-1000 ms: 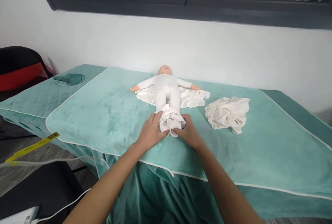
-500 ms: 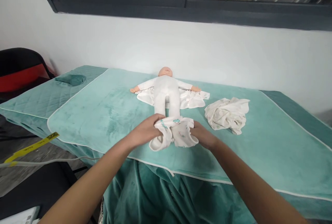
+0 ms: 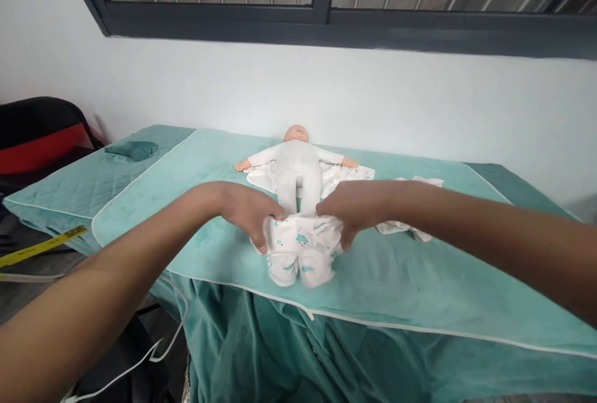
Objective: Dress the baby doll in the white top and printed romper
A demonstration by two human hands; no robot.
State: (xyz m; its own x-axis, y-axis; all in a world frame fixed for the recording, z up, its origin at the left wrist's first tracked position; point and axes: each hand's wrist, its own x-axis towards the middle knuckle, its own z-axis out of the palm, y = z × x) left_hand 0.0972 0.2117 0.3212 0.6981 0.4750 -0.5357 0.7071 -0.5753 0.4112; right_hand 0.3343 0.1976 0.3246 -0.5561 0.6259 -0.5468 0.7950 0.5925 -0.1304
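We hold the small white cloth trousers with green print (image 3: pixel 301 238) at both ends of the waistband. The fingers (image 3: pixel 259 238) of our left hand (image 3: pixel 248 210) are closed on the left end, and the fingers of our right hand (image 3: pixel 338 209) are closed on the right end. The waistband forms the far edge of the trousers; the two short legs point to the near side, above the near half of the bed. We cannot tell whether they touch its surface.

Directly beyond the waistband, we see the doll with a white cloth body (image 3: pixel 298 163), lying with its head at the far side and its arms out to left and right. The waistband hides the lower ends of its legs; we cannot tell whether they are inside the trousers. A white printed cloth garment (image 3: pixel 359 173) lies spread beneath the doll.

To the right, our right forearm partly covers a crumpled white cloth (image 3: pixel 403 227). All these items are on or above the bed with a green plush cover (image 3: pixel 209 148). At the far left, we note a black and red chair (image 3: pixel 44 142). Beyond the bed are a white wall (image 3: pixel 298 86) and a dark-framed window (image 3: pixel 321 20).
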